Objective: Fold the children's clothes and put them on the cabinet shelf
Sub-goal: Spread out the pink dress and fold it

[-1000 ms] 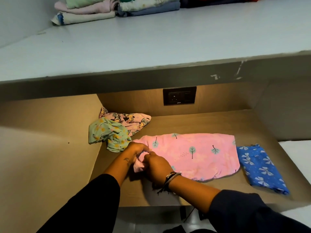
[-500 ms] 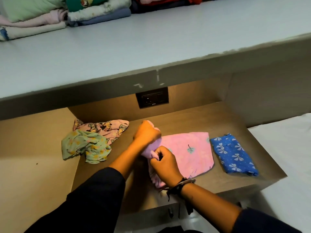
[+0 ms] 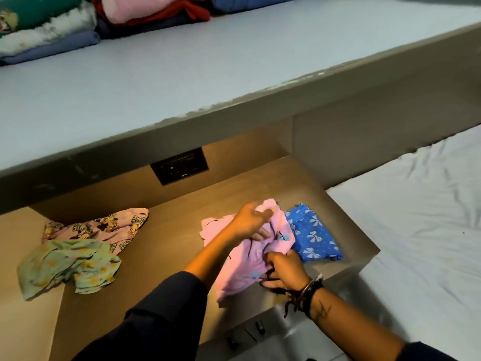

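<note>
In the head view, the pink garment (image 3: 256,259) had gone from lying spread wide and flat on the lower wooden shelf (image 3: 166,246) to a narrow, bunched strip gathered toward its right end, so a fold across its length looked under way but not yet neat. The left hand (image 3: 251,220) had travelled from the near left edge of the cloth to its far right part, and its grip was clamped on a raised pink fold there; the right hand (image 3: 285,269) pinched the near edge of the same cloth, fingers closed on it. The garment looked soft, thin and creased, pale pink with small blue leaf prints, its lower end hanging close to the shelf's front edge. Just beside it on the right lay a blue folded piece (image 3: 312,234) with white bows, touching the pink cloth. Well apart on the left sat two unfolded items, a green crumpled one (image 3: 67,267) and a pink cartoon-print one (image 3: 104,225), overlapping each other. On the upper grey shelf (image 3: 234,74), folded stacks (image 3: 52,29) sat at the back, so several pieces seemed already done while three waited
</note>
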Motion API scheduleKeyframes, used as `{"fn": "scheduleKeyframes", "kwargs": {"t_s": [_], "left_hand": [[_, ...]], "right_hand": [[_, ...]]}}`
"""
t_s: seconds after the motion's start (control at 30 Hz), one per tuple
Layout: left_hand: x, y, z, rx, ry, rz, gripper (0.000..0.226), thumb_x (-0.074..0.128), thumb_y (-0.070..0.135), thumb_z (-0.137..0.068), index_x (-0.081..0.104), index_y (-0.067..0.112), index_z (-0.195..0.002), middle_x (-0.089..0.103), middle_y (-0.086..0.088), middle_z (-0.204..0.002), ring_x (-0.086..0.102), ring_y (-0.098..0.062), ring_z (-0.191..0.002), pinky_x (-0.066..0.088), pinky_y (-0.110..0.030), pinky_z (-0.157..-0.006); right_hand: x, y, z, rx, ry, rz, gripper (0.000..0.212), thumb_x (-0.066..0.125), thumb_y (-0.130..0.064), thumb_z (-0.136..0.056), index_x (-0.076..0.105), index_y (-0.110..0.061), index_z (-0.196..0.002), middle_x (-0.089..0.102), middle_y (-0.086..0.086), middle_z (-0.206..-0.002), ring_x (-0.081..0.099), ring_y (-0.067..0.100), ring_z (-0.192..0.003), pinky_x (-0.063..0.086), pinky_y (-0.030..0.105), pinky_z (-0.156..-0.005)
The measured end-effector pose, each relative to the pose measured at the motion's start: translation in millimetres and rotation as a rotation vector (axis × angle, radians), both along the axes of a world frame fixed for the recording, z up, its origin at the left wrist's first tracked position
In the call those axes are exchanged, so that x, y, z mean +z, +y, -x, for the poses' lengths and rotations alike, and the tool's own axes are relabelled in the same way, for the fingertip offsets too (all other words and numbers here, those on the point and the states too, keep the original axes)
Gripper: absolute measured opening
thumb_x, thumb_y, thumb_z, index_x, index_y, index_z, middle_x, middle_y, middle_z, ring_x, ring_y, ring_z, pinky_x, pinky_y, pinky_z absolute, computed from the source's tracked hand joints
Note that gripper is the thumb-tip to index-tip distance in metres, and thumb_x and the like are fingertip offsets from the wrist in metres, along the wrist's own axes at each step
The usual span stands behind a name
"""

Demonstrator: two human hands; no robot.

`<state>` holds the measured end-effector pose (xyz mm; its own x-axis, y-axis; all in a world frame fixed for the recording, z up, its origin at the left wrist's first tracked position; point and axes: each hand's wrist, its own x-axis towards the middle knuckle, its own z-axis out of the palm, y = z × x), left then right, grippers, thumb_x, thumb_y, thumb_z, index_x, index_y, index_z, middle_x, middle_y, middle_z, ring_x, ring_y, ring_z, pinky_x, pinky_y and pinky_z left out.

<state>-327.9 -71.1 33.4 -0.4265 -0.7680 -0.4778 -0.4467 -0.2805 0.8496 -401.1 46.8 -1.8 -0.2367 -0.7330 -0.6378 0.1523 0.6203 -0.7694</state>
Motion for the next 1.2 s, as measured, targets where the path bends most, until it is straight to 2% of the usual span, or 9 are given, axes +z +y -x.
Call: {"fn": "scheduleKeyframes", "kwargs": {"t_s": [0.1,0.2,0.27,0.37,0.47,0.6,0.83,0.97,1.2], "left_hand": [[-2.2,-1.9,-36.2,0.210,0.111,0.096,0.038,0.047,0.040,-0.100,0.052,0.011,-0.125,0.071,-0.007,-0.099,0.068,-0.020,-0.063,0.049,-0.026,-0.052],[-16.7,13.9,-77.7,0.346,-0.024,0.344,0.019,0.047,0.033,-0.101,0.059,0.021,-0.108,0.068,-0.010,-0.112,0.068,-0.020,-0.085,0.052,-0.027,-0.065],[-35.1,34.0,-104.3,0.210,-0.197,0.548,0.026,0.049,0.037,-0.099,0.057,0.027,-0.121,0.058,0.000,-0.133,0.058,-0.016,-0.117,0.052,-0.032,-0.091],[-65.2,67.0,-133.3,-0.329,-0.509,0.820,0.065,0.041,0.062,-0.092,0.028,0.037,-0.150,0.012,0.016,-0.159,0.009,-0.004,-0.146,0.010,-0.034,-0.120],[-86.3,89.8,-146.7,-0.633,-0.675,0.787,0.085,0.030,0.082,-0.083,-0.002,0.044,-0.153,-0.021,0.020,-0.159,-0.024,-0.003,-0.145,-0.016,-0.036,-0.117],[-85.8,90.9,-158.3,-0.619,-0.749,0.762,0.074,0.014,0.074,-0.090,-0.002,0.040,-0.153,-0.020,0.017,-0.157,-0.020,-0.010,-0.147,-0.017,-0.036,-0.115],[-63.3,82.8,-167.6,-0.646,-0.819,0.710,0.054,0.040,0.038,-0.102,0.026,0.026,-0.153,0.017,0.003,-0.163,0.022,-0.017,-0.148,0.023,-0.033,-0.119],[-42.7,83.1,-176.2,-0.510,-0.673,0.591,0.038,0.044,0.039,-0.098,0.053,0.028,-0.133,0.062,0.002,-0.132,0.062,-0.012,-0.109,0.050,-0.026,-0.093],[-19.3,58.3,-190.3,0.110,-0.058,0.028,0.019,0.050,0.012,-0.093,0.062,0.009,-0.079,0.056,-0.013,-0.073,0.054,-0.016,-0.056,0.042,-0.023,-0.052]], "right_hand": [[-6.4,4.4,5.4,-0.151,-0.020,0.004,0.028,0.055,-0.015,-0.081,0.049,-0.005,-0.106,0.060,0.015,-0.084,0.058,0.026,-0.063,0.049,0.031,-0.051],[-10.5,7.6,9.2,-0.114,0.373,0.186,0.044,0.068,-0.019,-0.078,0.039,-0.019,-0.112,0.057,0.005,-0.111,0.060,0.019,-0.091,0.053,0.035,-0.066],[-14.8,9.9,11.2,0.025,0.800,0.281,0.068,0.070,-0.031,-0.075,0.034,-0.019,-0.131,0.046,0.007,-0.129,0.052,0.025,-0.115,0.054,0.040,-0.085],[-19.4,3.8,13.6,0.437,1.356,0.456,0.082,0.059,-0.046,-0.078,0.027,-0.018,-0.148,0.026,0.014,-0.157,0.028,0.036,-0.143,0.023,0.053,-0.113],[-33.9,-6.3,22.8,0.994,1.241,0.472,0.084,0.036,-0.067,-0.088,0.006,-0.024,-0.154,-0.001,0.000,-0.164,0.000,0.024,-0.151,-0.006,0.044,-0.118],[-43.9,-15.2,41.2,1.337,1.172,0.388,0.097,0.030,-0.081,-0.081,-0.003,-0.028,-0.154,-0.012,-0.001,-0.163,-0.008,0.022,-0.150,-0.001,0.044,-0.120],[-30.9,-34.3,50.4,1.401,1.312,0.687,0.061,0.044,-0.042,-0.091,0.030,-0.025,-0.148,0.026,0.004,-0.158,0.029,0.025,-0.142,0.019,0.045,-0.117],[-29.9,-37.0,40.1,1.427,1.379,0.894,0.043,0.058,-0.026,-0.089,0.056,-0.017,-0.131,0.057,0.008,-0.136,0.057,0.027,-0.119,0.044,0.038,-0.104],[10.3,-65.4,37.0,1.203,0.680,0.575,0.013,0.054,-0.025,-0.083,0.066,-0.024,-0.090,0.068,-0.005,-0.092,0.059,0.009,-0.075,0.050,0.027,-0.067]]}}
